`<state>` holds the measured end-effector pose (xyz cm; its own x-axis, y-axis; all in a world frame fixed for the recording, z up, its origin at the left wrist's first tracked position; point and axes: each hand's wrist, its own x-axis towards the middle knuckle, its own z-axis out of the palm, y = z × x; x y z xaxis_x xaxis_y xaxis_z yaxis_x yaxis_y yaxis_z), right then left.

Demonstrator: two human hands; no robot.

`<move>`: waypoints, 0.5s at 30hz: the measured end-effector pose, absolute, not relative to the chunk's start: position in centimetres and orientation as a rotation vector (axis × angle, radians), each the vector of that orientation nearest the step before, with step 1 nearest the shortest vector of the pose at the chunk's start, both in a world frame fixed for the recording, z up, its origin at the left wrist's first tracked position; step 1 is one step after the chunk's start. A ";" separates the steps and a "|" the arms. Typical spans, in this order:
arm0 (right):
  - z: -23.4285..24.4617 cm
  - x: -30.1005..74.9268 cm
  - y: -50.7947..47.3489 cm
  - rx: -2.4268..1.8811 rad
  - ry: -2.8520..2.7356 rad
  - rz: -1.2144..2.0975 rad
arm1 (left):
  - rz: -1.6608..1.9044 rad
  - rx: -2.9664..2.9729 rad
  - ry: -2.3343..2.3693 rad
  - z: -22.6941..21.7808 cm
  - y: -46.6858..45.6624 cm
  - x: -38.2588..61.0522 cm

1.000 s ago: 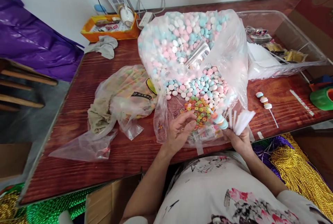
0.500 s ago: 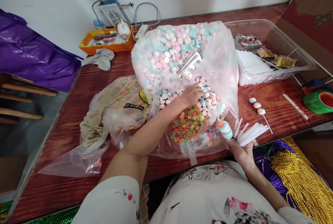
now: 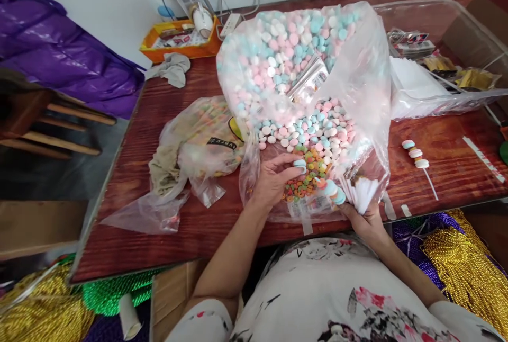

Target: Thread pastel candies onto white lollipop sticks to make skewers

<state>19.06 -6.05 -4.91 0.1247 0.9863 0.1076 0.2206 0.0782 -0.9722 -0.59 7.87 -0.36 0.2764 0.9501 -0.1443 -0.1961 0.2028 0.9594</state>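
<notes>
My left hand [image 3: 270,177] pinches a pale blue and white round candy [image 3: 300,165] above a heap of small ring candies [image 3: 294,187] in orange, green and yellow. My right hand [image 3: 364,219] grips a fan of white sticks [image 3: 365,194] together with a candy skewer [image 3: 333,190] threaded with pale blue discs and orange pieces. The skewer's tip points left, toward my left hand. Behind both hands lies a big clear plastic bag [image 3: 381,88], with pink, white and blue round candies [image 3: 325,125] at its mouth.
A finished-looking candy skewer [image 3: 415,154] lies to the right. Beyond it stands a clear plastic bin [image 3: 440,106] with packets. On the left are a bag of colored rings [image 3: 198,133], a grey cloth [image 3: 172,69] and an orange tray [image 3: 159,55].
My left hand has drawn back from the round candies toward me, now with a candy in its fingers. My right hand has turned the skewer's tip leftward. The camera view has shifted.
</notes>
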 end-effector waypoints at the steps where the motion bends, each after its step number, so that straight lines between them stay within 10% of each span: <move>1: -4.8 18.7 -5.8 -1.342 -1.363 0.944 | 0.991 0.887 0.937 -0.5 6.8 -1.1; 15: -3.5 16.4 -5.5 -1.339 -1.579 0.817 | 1.253 0.519 0.881 -1.6 2.7 -2.4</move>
